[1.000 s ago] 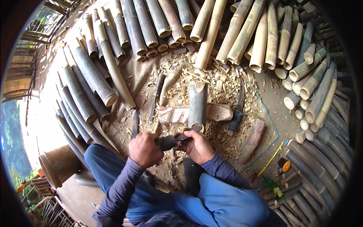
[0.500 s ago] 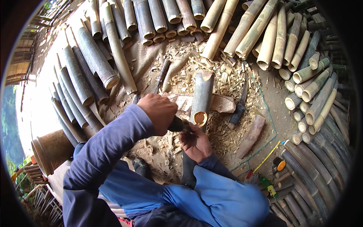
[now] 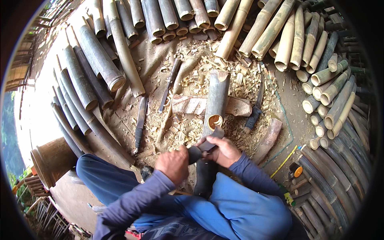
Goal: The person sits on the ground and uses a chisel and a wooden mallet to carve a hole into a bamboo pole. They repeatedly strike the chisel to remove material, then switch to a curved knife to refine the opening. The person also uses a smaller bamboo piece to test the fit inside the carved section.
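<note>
My left hand [image 3: 173,165] is closed around a dark, rounded piece [image 3: 195,154], whose end points at my other hand. My right hand [image 3: 226,152] pinches a flat dark-grey piece [image 3: 214,137] between thumb and fingers. The two pieces meet or overlap between my hands, and I cannot tell whether they are joined. Just beyond my fingers, a thick grey bamboo tube [image 3: 218,94] lies pointing away from me, its pale-rimmed near end [image 3: 215,121] partly cut open. It rests across a reddish-brown log [image 3: 188,105].
Left of the log lie a knife with a dark handle [image 3: 141,120] and a long narrow blade tool [image 3: 170,82]. To its right are a curved knife [image 3: 256,112] and a short wood piece [image 3: 269,138]. Wood chips [image 3: 240,80] litter the ground. Bamboo poles [image 3: 96,54] ring the area.
Both hands have shifted; my left arm has dropped toward me, uncovering the dark-handled knife on the ground. The flat grey piece now shows above my right fingers.
</note>
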A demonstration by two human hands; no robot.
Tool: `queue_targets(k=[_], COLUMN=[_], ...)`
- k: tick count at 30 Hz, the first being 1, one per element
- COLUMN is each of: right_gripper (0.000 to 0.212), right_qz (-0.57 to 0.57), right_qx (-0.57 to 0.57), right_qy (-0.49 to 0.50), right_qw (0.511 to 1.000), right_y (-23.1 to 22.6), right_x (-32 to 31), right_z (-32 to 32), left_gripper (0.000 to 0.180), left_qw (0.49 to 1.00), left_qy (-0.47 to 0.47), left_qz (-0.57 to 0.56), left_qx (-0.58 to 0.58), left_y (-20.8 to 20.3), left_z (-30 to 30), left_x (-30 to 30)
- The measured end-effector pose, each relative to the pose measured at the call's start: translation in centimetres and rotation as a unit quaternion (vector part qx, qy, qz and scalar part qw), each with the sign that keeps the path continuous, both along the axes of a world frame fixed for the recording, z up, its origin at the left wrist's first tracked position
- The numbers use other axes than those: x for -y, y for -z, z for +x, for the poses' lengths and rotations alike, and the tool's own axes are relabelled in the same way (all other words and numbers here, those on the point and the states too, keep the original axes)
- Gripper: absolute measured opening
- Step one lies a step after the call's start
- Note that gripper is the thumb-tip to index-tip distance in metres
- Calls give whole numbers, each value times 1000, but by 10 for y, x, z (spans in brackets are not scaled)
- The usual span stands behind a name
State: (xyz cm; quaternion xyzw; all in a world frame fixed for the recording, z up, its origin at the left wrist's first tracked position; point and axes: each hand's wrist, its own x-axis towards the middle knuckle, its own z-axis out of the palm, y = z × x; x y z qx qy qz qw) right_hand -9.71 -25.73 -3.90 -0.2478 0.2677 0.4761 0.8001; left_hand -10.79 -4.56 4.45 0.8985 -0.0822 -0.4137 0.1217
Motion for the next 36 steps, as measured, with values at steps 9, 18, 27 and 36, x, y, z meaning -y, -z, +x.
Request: queue_targets(k=[9,18,27,36], right_gripper=[28,28,26,17], right_qz=[-17,-321,-136,155], right_qx=[-33,133,65,-69], right_qy=[69,-218,45,323], right_qw=[997,912,988,931], right_y=[-13,-11,-2,22], right_x=[-15,19,-48,-47], right_z=[-8,12,8,7], left_gripper=[25,48,39,6], left_qw=[991,886,962,926], left_qy=[21,-389,-263,244], left_qz=[-32,-247,-77,102], left_qx=[-129,-58,-21,271], left_y=[-15,53,20,-44], left_z=[41,-86,13,107], left_x=[-13,87,-37,46])
